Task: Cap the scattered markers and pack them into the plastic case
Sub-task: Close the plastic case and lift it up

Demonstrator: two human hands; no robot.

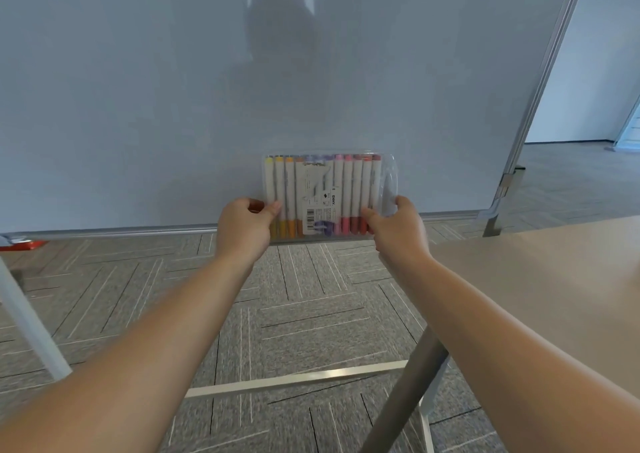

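Plastic case (329, 198) held up in the air by both hands, arms stretched forward, in front of the lower part of a large whiteboard (173, 88). Not resting on anything: carpet floor (304, 296) below, table (554, 279) off to the right, its near-left corner just beside the right forearm. Left hand (244, 227) closed on the case's lower left corner, thumb across the front face, fingers wrapped behind. Right hand (398, 227) closed on the lower right corner, thumb on the front, fingers curled round the clear side edge. Case upright, broad face toward the camera, slightly tilted. Inside, a row of markers (287, 192) standing side by side, white barrels, coloured caps at top and bottom: yellow and orange at the left, purple in the middle, pink and red at the right. White label (320, 206) with barcode over the middle of the front, hiding several barrels. All visible markers capped and inside the case. Grey metal table leg (408, 393) slanting down below the right forearm; a metal floor bar (294, 380) across the carpet near the bottom.
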